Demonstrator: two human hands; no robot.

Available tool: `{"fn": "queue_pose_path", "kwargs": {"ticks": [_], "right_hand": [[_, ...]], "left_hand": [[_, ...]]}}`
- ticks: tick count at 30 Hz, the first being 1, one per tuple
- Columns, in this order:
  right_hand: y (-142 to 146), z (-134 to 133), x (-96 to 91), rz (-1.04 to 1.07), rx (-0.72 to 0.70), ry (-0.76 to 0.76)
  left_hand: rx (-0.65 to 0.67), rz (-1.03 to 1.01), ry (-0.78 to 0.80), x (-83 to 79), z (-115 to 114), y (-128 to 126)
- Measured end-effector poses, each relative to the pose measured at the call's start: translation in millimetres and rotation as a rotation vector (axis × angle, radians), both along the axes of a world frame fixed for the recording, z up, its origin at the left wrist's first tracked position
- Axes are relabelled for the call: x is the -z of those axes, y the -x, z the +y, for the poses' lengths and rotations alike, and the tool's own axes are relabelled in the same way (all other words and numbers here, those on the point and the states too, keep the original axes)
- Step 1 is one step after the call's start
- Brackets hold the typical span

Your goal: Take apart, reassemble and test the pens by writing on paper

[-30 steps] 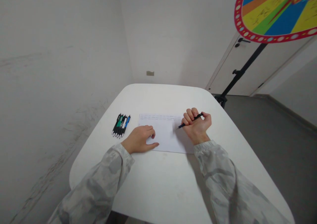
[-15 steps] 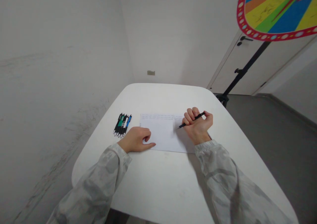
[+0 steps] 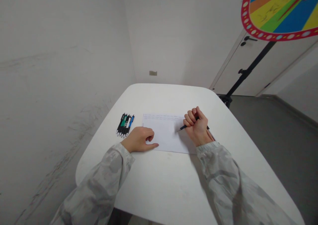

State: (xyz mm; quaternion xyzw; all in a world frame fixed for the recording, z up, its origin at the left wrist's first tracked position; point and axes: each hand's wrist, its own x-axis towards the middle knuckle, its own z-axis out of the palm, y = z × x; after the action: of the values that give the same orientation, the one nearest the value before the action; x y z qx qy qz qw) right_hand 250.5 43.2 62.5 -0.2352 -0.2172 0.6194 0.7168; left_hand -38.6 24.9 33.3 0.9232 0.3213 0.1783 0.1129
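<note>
In the head view, a sheet of white paper (image 3: 165, 135) lies on the table, with faint lines of writing along its far edge. My left hand (image 3: 141, 139) rests on its near left corner, fingers loosely bent and thumb stretched out apart, holding nothing. My right hand (image 3: 196, 127) is over the paper's right part, palm turned up, fingers wrapped round a dark pen (image 3: 183, 127). The pen's tip points left and down, just above or at the sheet; whether it touches I cannot tell. A row of several pens (image 3: 125, 125), black, green, white and blue, lies left of the paper.
The white table (image 3: 159, 185) has rounded corners and stands near two walls. A narrow dark-edged thing (image 3: 211, 135), partly hidden, lies behind my right wrist. At the right, a colourful prize wheel (image 3: 280, 13) stands on a black pole (image 3: 250, 69) before a white door (image 3: 275, 66).
My right thumb has moved in from the pen's back end, closing against the fingers, and the pen sits lower in the hand. My left hand stays on the paper. The view has shifted slightly.
</note>
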Motion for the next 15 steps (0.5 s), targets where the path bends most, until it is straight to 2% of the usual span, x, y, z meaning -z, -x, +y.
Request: {"fn": "queue_pose_path", "kwargs": {"ticks": [6, 10, 13, 15], "right_hand": [[8.2, -0.6, 1.1, -0.056, -0.048, -0.014], [12.9, -1.4, -1.8, -0.139, -0.004, -0.029], [15.9, 1.9, -3.8, -0.264, 0.055, -0.065], [20.2, 7.2, -4.9, -0.398, 0.035, -0.069]], "left_hand": [[0.001, -0.004, 0.010, -1.3, -0.2, -0.3], [0.002, -0.009, 0.015, -0.9, -0.3, -0.5], [0.005, -0.015, 0.020, 0.0, -0.3, -0.2], [0.006, -0.015, 0.022, 0.3, -0.3, 0.0]]}}
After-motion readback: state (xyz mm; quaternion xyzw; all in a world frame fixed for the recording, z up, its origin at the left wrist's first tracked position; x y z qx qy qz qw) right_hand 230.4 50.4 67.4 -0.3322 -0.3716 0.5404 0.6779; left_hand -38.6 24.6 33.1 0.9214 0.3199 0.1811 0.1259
